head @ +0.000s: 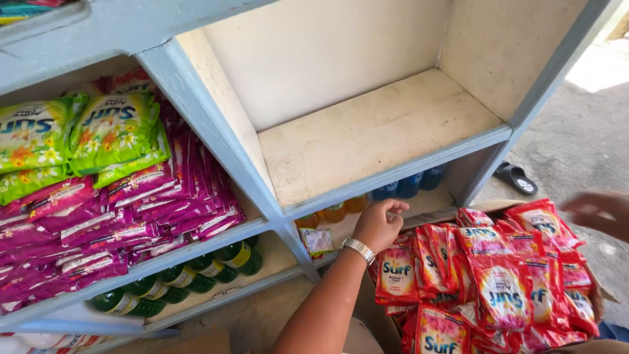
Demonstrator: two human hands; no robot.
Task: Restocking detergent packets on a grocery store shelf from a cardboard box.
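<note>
1. Green sachets (78,134) are stacked at the top left of the left shelf bay.
2. Magenta sachets (131,210) are piled beneath and beside them, out to the bay's right edge.
3. Red sachets (498,288) with blue and white labels are heaped in a box (599,295) at the lower right.
4. A small packet (318,241) is seen on the lower shelf.
</note>
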